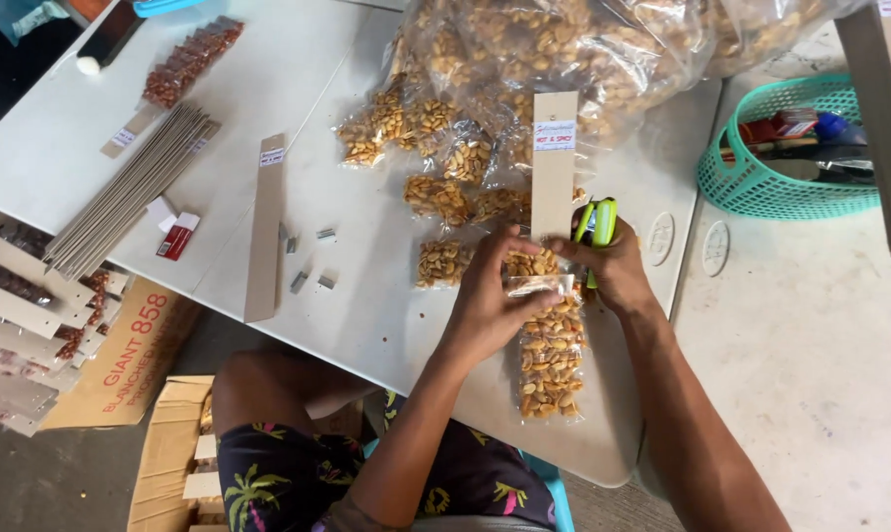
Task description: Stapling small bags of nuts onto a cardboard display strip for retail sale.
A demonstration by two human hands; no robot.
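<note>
The peanut packet lies on the table, at six o'clock from the cardboard strip. My left hand pinches its top; my right hand grips a green stapler.

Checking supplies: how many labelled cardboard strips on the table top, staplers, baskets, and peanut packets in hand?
Labelled cardboard strips: 3
Green stapler, in the right hand: 1
Teal basket: 1
Peanut packet, pinched by the left hand: 1
Total: 6
</note>
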